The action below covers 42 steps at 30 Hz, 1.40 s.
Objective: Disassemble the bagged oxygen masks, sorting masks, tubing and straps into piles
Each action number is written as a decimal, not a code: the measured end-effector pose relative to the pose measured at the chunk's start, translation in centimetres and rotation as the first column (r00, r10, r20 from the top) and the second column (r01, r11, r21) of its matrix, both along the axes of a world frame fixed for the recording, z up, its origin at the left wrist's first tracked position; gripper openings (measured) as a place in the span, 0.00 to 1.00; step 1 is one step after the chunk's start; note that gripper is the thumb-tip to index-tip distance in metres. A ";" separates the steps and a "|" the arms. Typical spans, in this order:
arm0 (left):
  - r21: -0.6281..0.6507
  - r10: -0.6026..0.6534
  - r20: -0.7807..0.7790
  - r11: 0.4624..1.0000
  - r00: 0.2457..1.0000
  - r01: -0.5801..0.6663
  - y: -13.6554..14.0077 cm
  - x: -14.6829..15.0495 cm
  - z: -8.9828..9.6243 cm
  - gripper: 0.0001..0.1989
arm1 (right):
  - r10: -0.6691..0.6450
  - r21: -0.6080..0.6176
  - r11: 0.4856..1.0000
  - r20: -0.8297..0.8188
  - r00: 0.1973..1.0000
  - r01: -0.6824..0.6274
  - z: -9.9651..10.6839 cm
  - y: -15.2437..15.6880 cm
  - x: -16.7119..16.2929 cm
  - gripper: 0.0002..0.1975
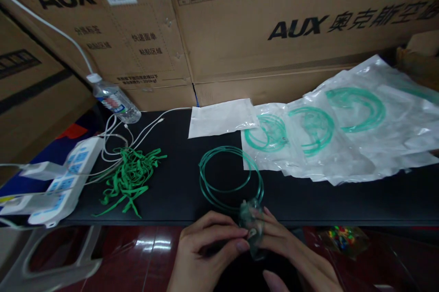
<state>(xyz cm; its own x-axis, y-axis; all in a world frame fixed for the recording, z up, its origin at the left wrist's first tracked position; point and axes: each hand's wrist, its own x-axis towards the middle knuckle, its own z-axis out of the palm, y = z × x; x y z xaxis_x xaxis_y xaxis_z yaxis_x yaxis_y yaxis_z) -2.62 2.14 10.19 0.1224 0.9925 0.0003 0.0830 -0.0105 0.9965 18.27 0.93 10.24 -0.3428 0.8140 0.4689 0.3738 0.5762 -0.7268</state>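
Note:
A clear green oxygen mask [253,228] is held at the table's front edge, in front of my body. My right hand [291,246] grips it from the right, with fingers behind and around the mask and the thumb apart below. From the left, my left hand [209,246] pinches thumb and index finger together at the side of the mask, by a small round fitting. Whether that pinch also holds a strap or a clip is too small to tell. Coiled green tubing [202,177] lies on the black table [174,191] just behind the mask.
Green elastic straps [132,173] lie tangled at the left, beside white cables and a power strip [73,177]. A plastic bottle [116,100] leans behind them. Packaged masks [308,136] and a white pouch [221,118] lie at the right and back. Large cardboard boxes [233,50] wall the rear.

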 end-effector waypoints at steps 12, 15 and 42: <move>-0.138 0.015 -0.086 0.990 0.996 -0.027 0.8 1.5 0.9 0.07 | -0.128 0.094 0.988 0.043 0.991 0.124 -1.4 -0.5 -1.0 0.18; -0.101 -0.008 -0.087 0.995 0.996 -0.001 1.0 1.4 0.7 0.08 | -0.159 0.131 0.980 0.044 0.986 0.152 -1.2 -0.3 -1.0 0.17; -0.374 -0.062 0.278 0.912 0.959 0.167 0.8 2.6 1.1 0.12 | -0.342 -0.283 0.914 -0.156 0.927 0.290 0.2 -0.4 -0.7 0.13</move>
